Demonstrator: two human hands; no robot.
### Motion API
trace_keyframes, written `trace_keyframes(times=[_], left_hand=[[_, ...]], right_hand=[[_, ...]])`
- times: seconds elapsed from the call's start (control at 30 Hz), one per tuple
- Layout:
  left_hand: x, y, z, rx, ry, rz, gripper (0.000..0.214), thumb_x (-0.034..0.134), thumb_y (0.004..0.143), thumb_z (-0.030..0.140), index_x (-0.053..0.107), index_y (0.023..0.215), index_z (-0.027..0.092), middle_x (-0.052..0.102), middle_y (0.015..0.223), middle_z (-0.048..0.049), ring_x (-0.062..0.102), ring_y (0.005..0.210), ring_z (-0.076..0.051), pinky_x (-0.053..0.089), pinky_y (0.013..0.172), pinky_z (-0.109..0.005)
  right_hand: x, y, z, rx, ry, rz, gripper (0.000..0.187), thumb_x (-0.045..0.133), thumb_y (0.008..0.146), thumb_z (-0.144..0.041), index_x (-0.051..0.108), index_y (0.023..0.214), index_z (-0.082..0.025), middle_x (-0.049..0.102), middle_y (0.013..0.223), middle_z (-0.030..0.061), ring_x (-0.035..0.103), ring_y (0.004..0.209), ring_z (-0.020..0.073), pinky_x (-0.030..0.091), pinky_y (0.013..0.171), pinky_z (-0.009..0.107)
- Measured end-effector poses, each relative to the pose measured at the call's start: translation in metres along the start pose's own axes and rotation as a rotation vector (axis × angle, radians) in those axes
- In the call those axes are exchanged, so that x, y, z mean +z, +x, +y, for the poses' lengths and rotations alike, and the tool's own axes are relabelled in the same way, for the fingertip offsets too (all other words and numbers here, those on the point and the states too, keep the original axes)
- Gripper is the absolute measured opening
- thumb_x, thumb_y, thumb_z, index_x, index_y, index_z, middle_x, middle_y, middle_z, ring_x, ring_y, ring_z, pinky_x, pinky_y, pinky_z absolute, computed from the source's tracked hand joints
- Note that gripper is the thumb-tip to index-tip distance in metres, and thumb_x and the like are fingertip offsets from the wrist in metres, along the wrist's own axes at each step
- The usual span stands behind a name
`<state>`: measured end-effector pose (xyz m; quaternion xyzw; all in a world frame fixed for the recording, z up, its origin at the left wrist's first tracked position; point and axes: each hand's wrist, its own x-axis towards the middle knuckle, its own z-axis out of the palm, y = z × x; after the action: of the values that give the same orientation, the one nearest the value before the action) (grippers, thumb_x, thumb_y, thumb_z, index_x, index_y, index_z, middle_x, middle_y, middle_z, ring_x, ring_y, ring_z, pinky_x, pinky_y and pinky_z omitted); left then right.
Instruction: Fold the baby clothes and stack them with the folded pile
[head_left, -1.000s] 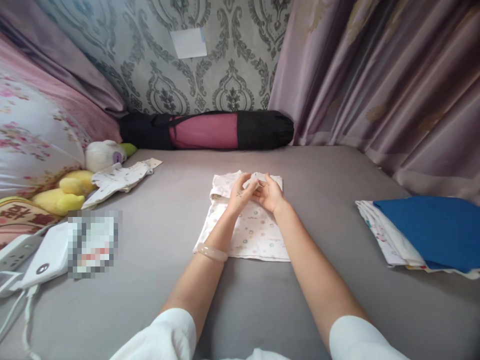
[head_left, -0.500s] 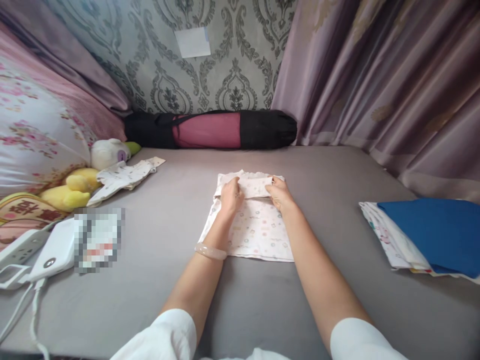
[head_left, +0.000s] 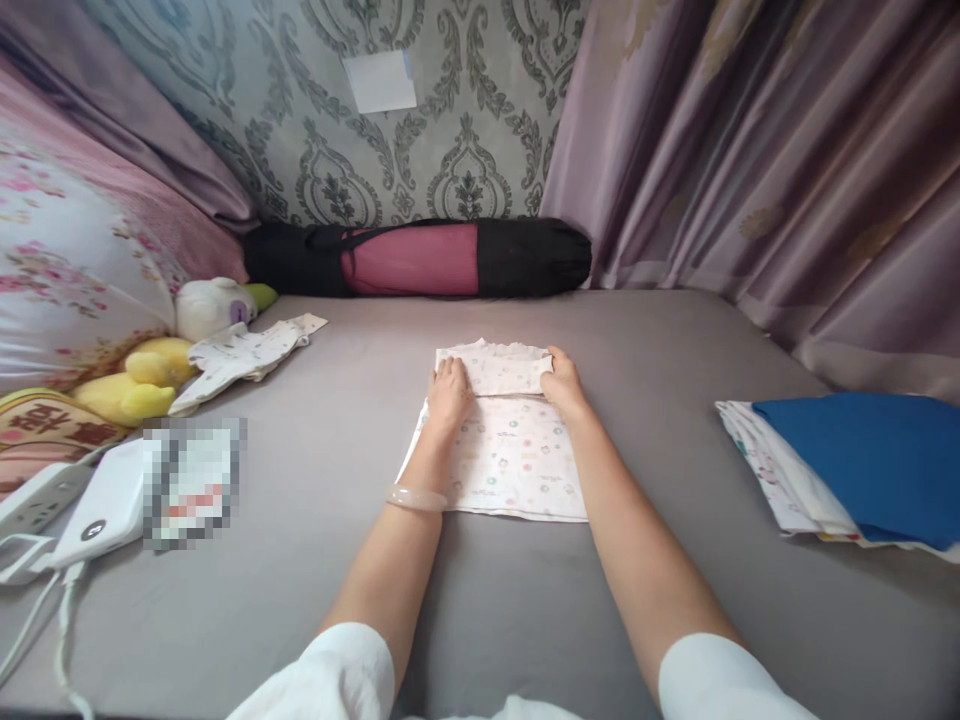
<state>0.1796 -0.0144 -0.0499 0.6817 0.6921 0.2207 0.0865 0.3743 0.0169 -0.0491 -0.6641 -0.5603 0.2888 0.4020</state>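
Note:
In front of me a small white printed garment (head_left: 517, 455) lies on the grey bed sheet (head_left: 510, 610), its far part folded over into a band. My left hand (head_left: 450, 392) rests flat on the left end of that band, fingers stretched out and pointing away from me. At the band's right end, my right hand (head_left: 564, 382) pinches the edge of the cloth between thumb and fingers. A pale bangle (head_left: 416, 498) circles my left wrist.
To the right lies a stack of folded cloths with a blue one (head_left: 862, 460) on top. A crumpled printed garment (head_left: 247, 360), plush toys (head_left: 150, 380), a white power bank (head_left: 112, 510) and a power strip (head_left: 37, 500) are at left. A black-and-pink long bag (head_left: 412, 260) lies along the wall.
My left hand has gone from pinching the folded band to lying flat on its left end, shifting slightly left. My right hand stays at the right end, and the band lies flatter.

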Motion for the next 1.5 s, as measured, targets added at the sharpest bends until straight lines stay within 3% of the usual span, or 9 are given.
trace_keyframes(times=[0.2, 0.33, 0.43, 0.53, 0.63, 0.8, 1.13, 1.5], left_hand=[[0.000, 0.000, -0.002, -0.012, 0.009, 0.012, 0.039, 0.030, 0.094, 0.016, 0.053, 0.126, 0.010, 0.046, 0.146, -0.0206, 0.035, 0.141, -0.032, 0.028, 0.114, -0.051], [-0.001, 0.000, 0.005, 0.056, 0.010, 0.069, 0.043, 0.031, 0.094, 0.015, 0.048, 0.133, 0.009, 0.044, 0.147, -0.0203, 0.034, 0.142, -0.029, 0.023, 0.117, -0.049], [0.002, -0.001, 0.017, 0.219, 0.006, 0.056, 0.047, 0.031, 0.093, 0.014, 0.044, 0.138, 0.011, 0.042, 0.150, -0.0173, 0.031, 0.144, -0.025, 0.020, 0.119, -0.046], [0.007, -0.003, 0.025, 0.298, 0.011, -0.029, 0.048, 0.033, 0.093, 0.014, 0.042, 0.140, 0.012, 0.040, 0.151, -0.0166, 0.029, 0.145, -0.025, 0.021, 0.118, -0.046], [0.010, -0.005, 0.025, 0.259, 0.029, -0.098, 0.047, 0.033, 0.095, 0.019, 0.043, 0.139, 0.010, 0.042, 0.150, -0.0179, 0.032, 0.144, -0.027, 0.023, 0.117, -0.047], [0.010, -0.004, 0.017, 0.217, 0.080, -0.099, 0.047, 0.030, 0.098, 0.028, 0.045, 0.139, 0.011, 0.042, 0.150, -0.0161, 0.032, 0.143, -0.027, 0.021, 0.118, -0.046], [0.012, -0.001, 0.005, 0.033, 0.133, 0.010, 0.054, 0.031, 0.098, 0.042, 0.044, 0.142, 0.013, 0.037, 0.153, -0.0180, 0.029, 0.144, -0.031, 0.021, 0.117, -0.050], [0.009, 0.001, 0.003, -0.069, 0.099, 0.013, 0.062, 0.030, 0.097, 0.043, 0.039, 0.145, 0.004, 0.033, 0.153, -0.0227, 0.027, 0.145, -0.034, 0.020, 0.117, -0.052]], right_hand=[[-0.007, -0.009, -0.006, 0.004, -0.128, 0.019, 0.070, 0.039, 0.074, -0.003, 0.043, 0.143, -0.010, 0.054, 0.139, 0.0133, 0.048, 0.130, 0.0238, 0.036, 0.111, 0.036], [-0.006, -0.020, -0.013, -0.192, -0.274, 0.053, 0.065, 0.034, 0.080, -0.005, 0.040, 0.145, -0.005, 0.043, 0.148, 0.0165, 0.035, 0.140, 0.0231, 0.026, 0.117, 0.040], [0.004, -0.031, -0.021, -0.375, -0.382, -0.058, 0.060, 0.033, 0.084, -0.009, 0.042, 0.143, 0.000, 0.036, 0.152, 0.0188, 0.026, 0.145, 0.0240, 0.019, 0.120, 0.040], [0.018, -0.043, -0.027, -0.451, -0.450, -0.240, 0.056, 0.032, 0.090, -0.014, 0.043, 0.144, -0.004, 0.037, 0.153, 0.0158, 0.026, 0.145, 0.0226, 0.014, 0.121, 0.039], [0.028, -0.049, -0.027, -0.442, -0.500, -0.321, 0.054, 0.029, 0.094, -0.019, 0.042, 0.146, -0.008, 0.035, 0.154, 0.0128, 0.025, 0.145, 0.0207, 0.012, 0.121, 0.039], [0.029, -0.050, -0.023, -0.413, -0.559, -0.311, 0.053, 0.029, 0.097, -0.025, 0.040, 0.147, -0.010, 0.031, 0.157, 0.0108, 0.021, 0.147, 0.0219, 0.009, 0.120, 0.039], [0.019, -0.040, -0.013, -0.265, -0.581, -0.177, 0.054, 0.032, 0.098, -0.031, 0.039, 0.147, -0.008, 0.030, 0.157, 0.0139, 0.020, 0.147, 0.0257, 0.007, 0.119, 0.044], [0.009, -0.035, -0.003, -0.124, -0.486, -0.007, 0.056, 0.034, 0.097, -0.030, 0.036, 0.146, -0.004, 0.028, 0.156, 0.0212, 0.017, 0.147, 0.0297, 0.008, 0.118, 0.050]])
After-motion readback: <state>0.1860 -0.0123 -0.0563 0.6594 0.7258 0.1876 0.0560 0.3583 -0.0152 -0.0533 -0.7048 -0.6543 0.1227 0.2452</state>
